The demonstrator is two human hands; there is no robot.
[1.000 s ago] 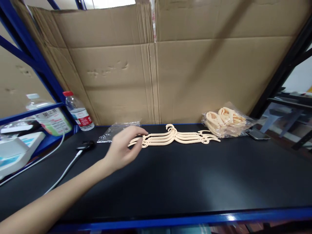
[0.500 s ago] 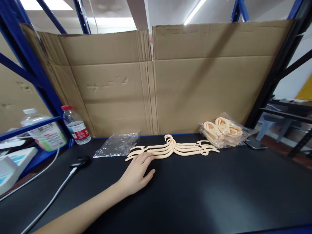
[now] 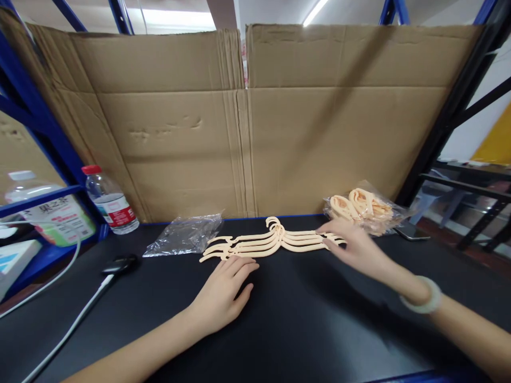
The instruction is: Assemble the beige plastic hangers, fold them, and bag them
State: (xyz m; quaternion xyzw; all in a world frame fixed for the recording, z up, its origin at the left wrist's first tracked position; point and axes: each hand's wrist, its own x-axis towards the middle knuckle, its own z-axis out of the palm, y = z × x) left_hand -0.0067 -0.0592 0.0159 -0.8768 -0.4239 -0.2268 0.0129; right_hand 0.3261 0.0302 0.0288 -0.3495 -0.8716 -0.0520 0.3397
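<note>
Several cream plastic hangers [image 3: 255,244] lie in a stack on the black table, their hooks bunched at the top middle. My left hand [image 3: 227,290] rests at the near edge of their left arms, palm down with the thumb apart from the fingers. Over the right ends of the hangers is my right hand [image 3: 353,244], slightly blurred, thumb and fingers apart. It covers part of those ends, and whether it touches them I cannot tell. A pale bracelet [image 3: 425,295] circles the right wrist.
A clear plastic bag [image 3: 181,235] lies left of the hangers. Behind my right hand is a bag of cream items [image 3: 369,205], beside a phone [image 3: 411,234]. A red-capped bottle [image 3: 112,205] and a black device with a white cable [image 3: 120,264] are at left. Cardboard [image 3: 179,133] walls the back.
My right hand has come in from the right and reached the right ends of the hangers. My left hand stays by their left side. The view has shifted slightly.
</note>
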